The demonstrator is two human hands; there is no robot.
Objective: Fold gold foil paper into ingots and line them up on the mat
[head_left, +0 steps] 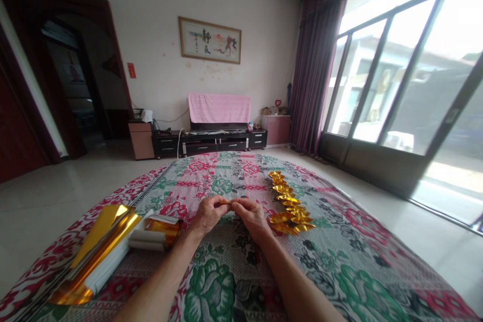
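Note:
My left hand [207, 215] and my right hand [250, 215] meet over the middle of the cloth, thumbs and fingers pinched together. Whatever lies between the fingertips is too small and too covered to name. To the right of my right hand runs a curved row of folded gold foil paper pieces [286, 195], pointed and boat-like. Left of my left hand are a stack of gold foil paper sheets [113, 234], some showing white undersides, and a curled gold and white bundle [166, 229].
A patterned red, green and grey cloth [211, 282] covers the round surface before me. Beyond stand a low black cabinet [234, 144] and a screen under a pink cloth [219, 108]. Glass doors [400, 80] and a purple curtain [311, 70] are at the right.

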